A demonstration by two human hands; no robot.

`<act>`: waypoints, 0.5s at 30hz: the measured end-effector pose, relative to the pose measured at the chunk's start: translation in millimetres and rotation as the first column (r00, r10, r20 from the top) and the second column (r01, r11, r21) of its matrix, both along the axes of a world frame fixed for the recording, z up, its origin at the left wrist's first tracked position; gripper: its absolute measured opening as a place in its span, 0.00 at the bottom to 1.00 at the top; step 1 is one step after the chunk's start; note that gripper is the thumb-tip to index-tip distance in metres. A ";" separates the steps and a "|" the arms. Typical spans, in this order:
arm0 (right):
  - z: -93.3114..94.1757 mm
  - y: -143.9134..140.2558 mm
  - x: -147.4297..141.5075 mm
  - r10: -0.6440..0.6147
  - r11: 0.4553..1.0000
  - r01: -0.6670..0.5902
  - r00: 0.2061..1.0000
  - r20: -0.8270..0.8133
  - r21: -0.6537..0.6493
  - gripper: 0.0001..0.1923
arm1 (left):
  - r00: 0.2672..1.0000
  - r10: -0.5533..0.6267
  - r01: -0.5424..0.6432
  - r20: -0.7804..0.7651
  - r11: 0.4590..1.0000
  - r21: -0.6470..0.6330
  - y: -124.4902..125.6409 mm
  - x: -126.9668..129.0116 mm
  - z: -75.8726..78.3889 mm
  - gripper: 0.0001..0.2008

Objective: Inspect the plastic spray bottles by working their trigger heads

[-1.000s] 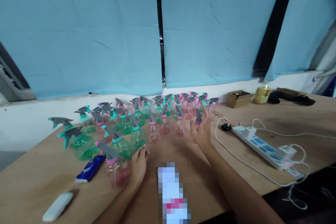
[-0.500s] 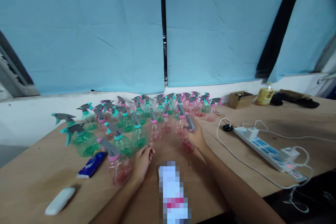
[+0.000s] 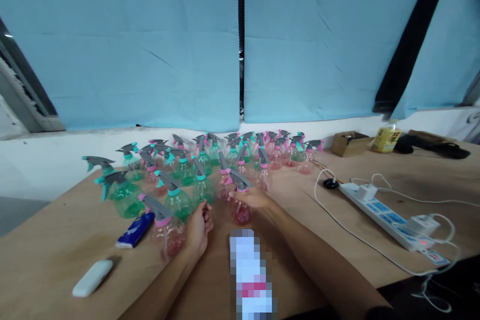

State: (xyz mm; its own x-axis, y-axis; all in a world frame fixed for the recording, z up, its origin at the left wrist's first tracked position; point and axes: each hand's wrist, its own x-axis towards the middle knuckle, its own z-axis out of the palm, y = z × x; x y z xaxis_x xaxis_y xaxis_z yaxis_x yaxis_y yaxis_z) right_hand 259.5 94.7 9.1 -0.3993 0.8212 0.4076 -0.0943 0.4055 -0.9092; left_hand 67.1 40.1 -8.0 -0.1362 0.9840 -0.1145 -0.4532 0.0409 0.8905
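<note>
right hand (image 3: 252, 199) wrapped around neck of pink spray bottle (image 3: 241, 204), upright, long axis vertical, just right of left hand (image 3: 198, 225); left fingers loosely curled, empty, resting on table (image 3: 60, 240).

Spray bottles (image 3: 180, 200): over twenty. Power strips (image 3: 390, 217): one. Cardboard boxes (image 3: 349, 143): one.

No writing anywhere here is clear enough to read.

Clear glossy plastic spray bottles (image 3: 240, 210) on a matt, smooth wooden table (image 3: 300, 220).
</note>
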 end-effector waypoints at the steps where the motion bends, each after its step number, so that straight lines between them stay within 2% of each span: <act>1: 2.8 -1.8 -3.9 0.054 0.998 -0.054 0.998 -0.029 -0.017 0.15 | 1.000 -0.011 0.011 0.007 1.000 -0.007 0.1 -0.1 0.1 0.16; 4: 10.9 -7.6 -13.3 0.155 0.985 -0.162 0.982 -0.107 -0.059 0.18 | 0.999 -0.038 0.038 -0.001 0.999 0.001 -1.0 1.2 0.9 0.16; 7: 15.6 -11.0 -18.2 0.170 0.972 -0.193 0.971 -0.170 -0.132 0.15 | 0.998 -0.045 0.046 -0.038 0.999 0.016 -2.8 3.5 2.2 0.16; 10: 17.8 -11.5 -20.3 0.192 0.966 -0.222 0.959 -0.206 -0.133 0.10 | 0.997 -0.050 0.052 -0.063 0.998 0.024 -3.0 4.3 1.9 0.16; 13: 21.1 -12.9 -20.5 0.188 0.973 -0.207 0.968 -0.166 -0.103 0.06 | 0.995 -0.065 0.068 -0.072 0.997 0.033 -1.9 3.6 -0.2 0.16; 15: 24.2 -15.3 -19.6 0.146 0.986 -0.154 0.983 -0.107 -0.064 0.07 | 0.994 -0.079 0.083 -0.080 0.996 0.042 -1.7 3.0 -1.4 0.17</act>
State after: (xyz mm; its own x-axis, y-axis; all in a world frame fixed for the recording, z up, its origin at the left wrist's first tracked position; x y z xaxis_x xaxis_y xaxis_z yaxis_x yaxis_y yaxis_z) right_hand 239.9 79.4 33.4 -0.4798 0.7838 0.3942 -0.2422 0.3135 -0.9182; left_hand 70.2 38.4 -9.4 -0.0625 0.9962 -0.0614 -0.3788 0.0333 0.9249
